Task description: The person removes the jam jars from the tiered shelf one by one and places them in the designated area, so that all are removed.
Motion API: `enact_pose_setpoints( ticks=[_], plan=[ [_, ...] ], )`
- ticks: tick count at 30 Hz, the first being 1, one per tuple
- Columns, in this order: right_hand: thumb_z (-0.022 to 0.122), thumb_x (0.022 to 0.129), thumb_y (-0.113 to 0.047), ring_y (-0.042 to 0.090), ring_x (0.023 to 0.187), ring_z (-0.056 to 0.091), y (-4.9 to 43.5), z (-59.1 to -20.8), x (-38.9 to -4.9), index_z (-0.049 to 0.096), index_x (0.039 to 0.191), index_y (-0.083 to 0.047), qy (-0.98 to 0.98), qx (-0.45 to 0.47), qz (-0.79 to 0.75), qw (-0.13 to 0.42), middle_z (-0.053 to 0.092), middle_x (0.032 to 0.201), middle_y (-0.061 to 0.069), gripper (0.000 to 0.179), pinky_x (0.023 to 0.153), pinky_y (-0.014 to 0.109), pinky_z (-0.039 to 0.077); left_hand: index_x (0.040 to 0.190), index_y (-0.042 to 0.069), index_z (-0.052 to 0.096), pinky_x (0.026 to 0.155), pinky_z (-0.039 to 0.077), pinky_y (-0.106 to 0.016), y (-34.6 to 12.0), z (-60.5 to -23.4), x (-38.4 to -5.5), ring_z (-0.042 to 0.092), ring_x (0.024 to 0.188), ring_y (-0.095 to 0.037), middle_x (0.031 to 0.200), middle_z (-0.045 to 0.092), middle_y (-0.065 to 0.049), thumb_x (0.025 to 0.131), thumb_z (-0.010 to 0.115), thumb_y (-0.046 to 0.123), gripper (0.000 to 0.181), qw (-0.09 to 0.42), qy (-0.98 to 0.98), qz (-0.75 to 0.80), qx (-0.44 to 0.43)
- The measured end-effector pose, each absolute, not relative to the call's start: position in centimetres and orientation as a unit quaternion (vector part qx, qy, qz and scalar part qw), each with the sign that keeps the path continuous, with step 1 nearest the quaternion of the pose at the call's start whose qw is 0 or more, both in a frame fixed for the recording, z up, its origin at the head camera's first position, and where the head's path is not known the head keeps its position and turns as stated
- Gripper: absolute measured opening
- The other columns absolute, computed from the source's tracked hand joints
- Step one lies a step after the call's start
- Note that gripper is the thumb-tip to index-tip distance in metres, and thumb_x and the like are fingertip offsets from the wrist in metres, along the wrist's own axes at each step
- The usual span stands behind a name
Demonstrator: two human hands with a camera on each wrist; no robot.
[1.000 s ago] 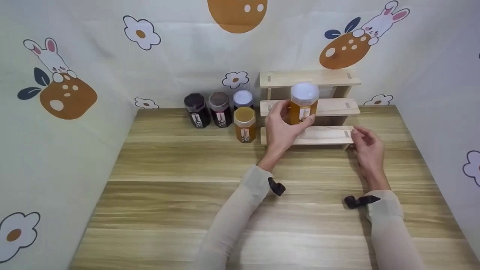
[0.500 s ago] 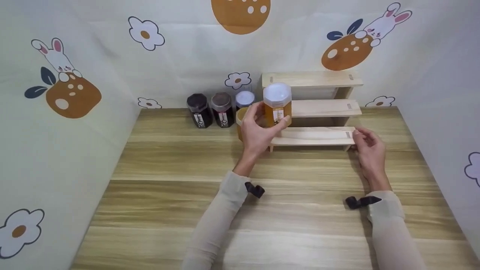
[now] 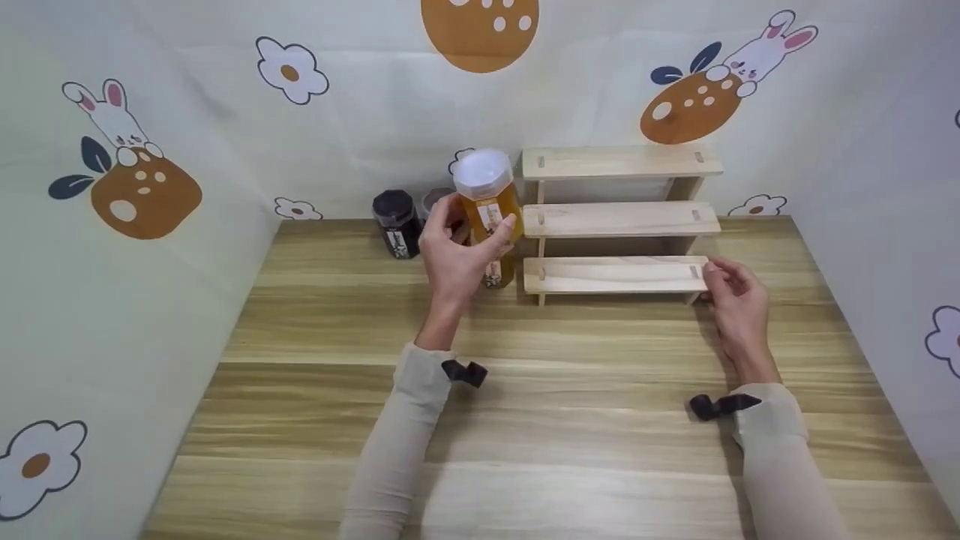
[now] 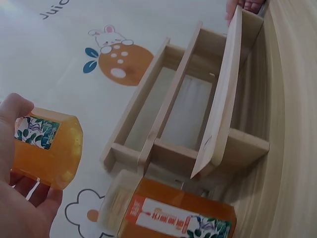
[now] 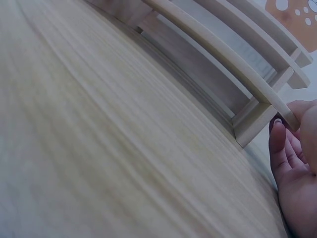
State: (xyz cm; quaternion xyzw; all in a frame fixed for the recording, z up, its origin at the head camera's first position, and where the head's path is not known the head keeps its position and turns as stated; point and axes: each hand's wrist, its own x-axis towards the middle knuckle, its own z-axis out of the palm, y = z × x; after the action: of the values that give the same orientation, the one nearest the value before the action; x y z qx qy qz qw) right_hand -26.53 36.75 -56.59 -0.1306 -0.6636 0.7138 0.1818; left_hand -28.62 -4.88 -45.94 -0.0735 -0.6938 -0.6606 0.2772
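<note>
My left hand [image 3: 454,262] grips an amber jar [image 3: 496,204] with a white lid, thumb on one side and fingers on the other. The jar is raised and tilted slightly. It overlaps a second amber jar [image 3: 496,276] standing below, left of the three-step wooden shelf [image 3: 615,274]. In the left wrist view, the held jar [image 4: 62,153] is apart from the standing one [image 4: 173,213], whose label faces the camera. At the shelf's lowest step, my right hand [image 3: 739,304] pinches the right end between thumb and fingers; the right wrist view shows the fingers [image 5: 278,144] under the board.
A dark jar [image 3: 397,225] stands left of my left hand by the back wall. Another dark jar [image 3: 436,201] is partly hidden behind the fingers. Patterned fabric walls [image 3: 360,97] enclose the wooden tabletop [image 3: 585,435] at the back and sides.
My left hand has carried the amber jar leftward, from in front of the shelf to over the standing amber jar. My right hand stays at the lowest step's end.
</note>
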Motion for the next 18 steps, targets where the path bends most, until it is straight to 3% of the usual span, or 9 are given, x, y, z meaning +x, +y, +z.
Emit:
enact_pose_setpoints(
  ticks=[10, 18],
  plan=[
    [0.077, 0.102, -0.018, 0.009, 0.08, 0.066, 36.6, -56.4, -26.3, 0.071, 0.132, 0.003, -0.665, -0.137, 0.714, 0.171, 0.069, 0.097, 0.002, 0.037, 0.068, 0.017, 0.059, 0.134, 0.011, 0.069, 0.108, 0.061, -0.038, -10.4, -46.8, -29.0, 0.068, 0.121, -0.021, 0.131, 0.07, -0.01, 0.08, 0.098, 0.034, 0.066, 0.26, -0.698, -0.667, -0.009],
    [0.076, 0.102, -0.016, 0.009, 0.08, 0.066, 36.5, -56.2, -26.3, 0.071, 0.133, 0.003, -0.663, -0.137, 0.716, 0.169, 0.07, 0.097, 0.002, 0.037, 0.068, 0.017, 0.06, 0.133, 0.012, 0.069, 0.105, 0.063, -0.038, -12.7, -48.4, -29.2, 0.066, 0.116, -0.021, 0.127, 0.069, -0.009, 0.079, 0.099, 0.032, 0.065, 0.255, -0.715, -0.651, 0.017]
  ],
)
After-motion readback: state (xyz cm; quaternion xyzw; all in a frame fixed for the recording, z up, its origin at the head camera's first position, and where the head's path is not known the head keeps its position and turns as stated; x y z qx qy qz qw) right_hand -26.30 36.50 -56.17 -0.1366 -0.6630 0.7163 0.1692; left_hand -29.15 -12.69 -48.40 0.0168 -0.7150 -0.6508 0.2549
